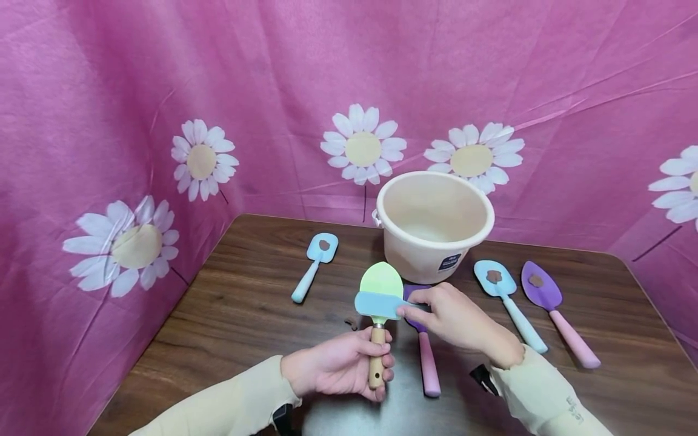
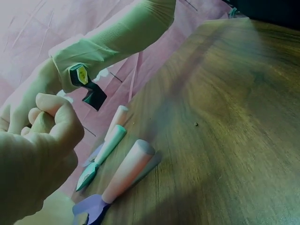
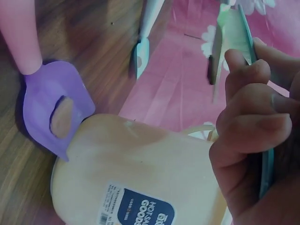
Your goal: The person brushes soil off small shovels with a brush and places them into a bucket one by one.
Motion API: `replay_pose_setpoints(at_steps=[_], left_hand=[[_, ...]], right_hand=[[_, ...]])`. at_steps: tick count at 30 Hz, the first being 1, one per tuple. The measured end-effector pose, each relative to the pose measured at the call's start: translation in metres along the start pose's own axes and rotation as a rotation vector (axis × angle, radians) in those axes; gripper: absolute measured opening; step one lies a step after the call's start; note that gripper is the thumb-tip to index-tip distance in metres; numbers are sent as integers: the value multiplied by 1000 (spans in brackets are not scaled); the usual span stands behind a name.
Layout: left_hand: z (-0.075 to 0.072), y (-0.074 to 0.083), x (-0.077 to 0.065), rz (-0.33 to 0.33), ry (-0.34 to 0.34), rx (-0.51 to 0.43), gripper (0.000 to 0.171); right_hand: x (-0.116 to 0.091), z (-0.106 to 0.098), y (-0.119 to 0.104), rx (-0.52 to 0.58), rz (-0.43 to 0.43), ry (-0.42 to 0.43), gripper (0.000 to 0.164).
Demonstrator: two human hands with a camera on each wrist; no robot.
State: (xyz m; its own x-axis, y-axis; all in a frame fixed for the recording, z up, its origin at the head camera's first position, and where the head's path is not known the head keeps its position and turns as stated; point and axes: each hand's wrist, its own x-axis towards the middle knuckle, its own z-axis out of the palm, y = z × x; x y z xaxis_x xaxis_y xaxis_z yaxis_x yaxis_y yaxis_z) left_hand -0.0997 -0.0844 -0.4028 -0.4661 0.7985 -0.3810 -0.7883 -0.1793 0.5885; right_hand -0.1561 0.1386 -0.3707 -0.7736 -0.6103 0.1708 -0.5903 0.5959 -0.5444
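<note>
My left hand (image 1: pixel 354 363) grips the wooden handle of a lime-green trowel (image 1: pixel 382 278), its rounded blade pointing away from me. A flat light-blue scraper (image 1: pixel 376 304) lies crosswise over that blade, its end pinched by my right hand (image 1: pixel 444 315). Seen nearly edge-on in the right wrist view, the green trowel (image 3: pixel 229 28) carries a dark brown patch (image 3: pixel 211 70) on its side away from the scraper (image 3: pixel 246 28). Fingers hide most of the trowel's handle (image 2: pixel 43 123) in the left wrist view. Under my right hand lies a purple trowel (image 1: pixel 428 363) with a pink handle, its blade partly covered.
A cream bucket (image 1: pixel 403 260) stands at the back. Left of it lies a light-blue trowel (image 1: pixel 308 278); to the right are another light-blue trowel (image 1: pixel 520 321) and a purple one (image 1: pixel 569 339), brown patches on their blades. Brown crumbs (image 1: pixel 351 324) dot the wooden table (image 1: pixel 234 327).
</note>
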Motion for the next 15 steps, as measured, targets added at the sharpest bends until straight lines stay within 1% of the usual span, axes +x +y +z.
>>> replay_pose_setpoints(at_steps=[4, 8, 11, 15], left_hand=[[0, 1, 0, -14, -21, -2, 10], [1, 1, 0, -26, -42, -11, 10], [0, 1, 0, -39, -52, -25, 11], [0, 1, 0, -52, -55, -32, 14]], right_hand=[[1, 0, 6, 4, 12, 44, 33], [4, -2, 14, -47, 47, 120, 27], [7, -4, 21, -100, 91, 174, 29], [9, -5, 25, -141, 130, 197, 32]])
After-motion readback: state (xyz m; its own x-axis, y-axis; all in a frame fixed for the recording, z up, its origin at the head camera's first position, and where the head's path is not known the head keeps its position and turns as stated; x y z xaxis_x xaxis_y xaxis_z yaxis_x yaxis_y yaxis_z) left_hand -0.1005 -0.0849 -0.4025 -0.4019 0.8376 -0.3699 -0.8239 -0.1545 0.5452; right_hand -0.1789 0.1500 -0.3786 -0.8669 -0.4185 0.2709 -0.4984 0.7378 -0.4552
